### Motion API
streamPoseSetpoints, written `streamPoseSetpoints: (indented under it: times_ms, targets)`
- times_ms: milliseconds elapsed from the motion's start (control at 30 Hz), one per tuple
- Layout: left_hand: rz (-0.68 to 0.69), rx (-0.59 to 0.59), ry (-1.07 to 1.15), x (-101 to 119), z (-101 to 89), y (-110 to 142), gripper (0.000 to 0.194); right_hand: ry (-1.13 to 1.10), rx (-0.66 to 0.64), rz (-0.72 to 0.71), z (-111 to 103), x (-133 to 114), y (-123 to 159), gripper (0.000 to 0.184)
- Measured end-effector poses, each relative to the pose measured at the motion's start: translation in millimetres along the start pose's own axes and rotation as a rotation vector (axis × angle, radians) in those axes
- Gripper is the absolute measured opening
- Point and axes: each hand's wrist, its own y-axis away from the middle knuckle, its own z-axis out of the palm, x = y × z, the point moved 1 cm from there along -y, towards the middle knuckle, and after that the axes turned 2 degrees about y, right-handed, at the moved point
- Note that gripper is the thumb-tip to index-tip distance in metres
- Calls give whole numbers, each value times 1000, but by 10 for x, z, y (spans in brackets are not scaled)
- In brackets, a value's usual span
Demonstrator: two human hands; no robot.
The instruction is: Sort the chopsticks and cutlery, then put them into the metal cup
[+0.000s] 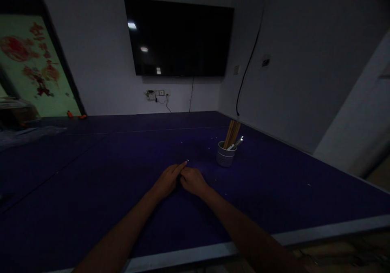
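My left hand point(167, 178) and my right hand point(193, 180) meet over the middle of the dark blue tabletop point(146, 220). The left forefinger reaches forward across the front of the right hand, while the other left fingers are bent inward. Right at that fingertip is a tiny white bit point(187, 160). Curled fingers close my right hand against the left one. Whatever lies between the fingers is hidden or too small to make out in the dim light. To the right of both hands, apart from them, stands a grey cup point(225, 158) holding wooden chopsticks point(231, 135).
A silvery utensil point(239, 141) and a white handle point(230, 147) also stick out of the cup. Small white scraps dot the tabletop. Clear plastic point(27, 135) lies at the far left. Behind, a television point(183, 37) hangs above wall sockets point(161, 92); a black cable point(250, 61) dangles at right.
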Motion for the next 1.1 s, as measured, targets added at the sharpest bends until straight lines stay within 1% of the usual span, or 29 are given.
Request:
streamPoseSetpoints:
  times_ms: [100, 267, 333, 400, 467, 533, 567, 600, 667, 767, 833, 900, 1033, 1100]
  targets:
    - [13, 3, 10, 6, -15, 1, 71, 9, 3, 9, -1, 8, -1, 28]
    - [-23, -4, -11, 30, -25, -17, 72, 25, 48, -1, 12, 28, 6, 26]
    - [-60, 4, -51, 38, -26, -30, 71, 6, 109, 3, 11, 43, 6, 28]
    - [-126, 35, -124, 32, -32, -38, 69, -36, 227, 42, -11, 79, 2, 33]
    - [-185, 67, -210, 11, -45, -35, 64, -61, 393, 167, -60, 158, 3, 40]
    - [-211, 85, -281, -17, -60, -23, 58, -37, 553, 376, -130, 285, 21, 44]
    - [-212, 87, -307, -31, -66, -17, 54, -10, 605, 485, -167, 362, 38, 46]
    - [-209, 88, -326, -44, -71, -11, 51, 16, 641, 586, -203, 445, 58, 48]
    - [-202, 86, -349, -61, -72, -3, 44, 62, 664, 734, -258, 613, 102, 53]
    - [-180, 66, -356, -66, -57, 0, 36, 96, 653, 868, -282, 829, 159, 54]
    - [-171, 48, -358, -66, -47, 1, 33, 95, 654, 894, -263, 926, 174, 53]
    - [-171, 30, -365, -71, -43, 4, 30, 94, 670, 888, -236, 985, 170, 50]
    - [-189, 20, -369, -79, -49, 5, 28, 83, 738, 853, -206, 1038, 147, 40]
    - [-198, 19, -360, -72, -54, 1, 28, 62, 762, 812, -204, 1031, 138, 35]
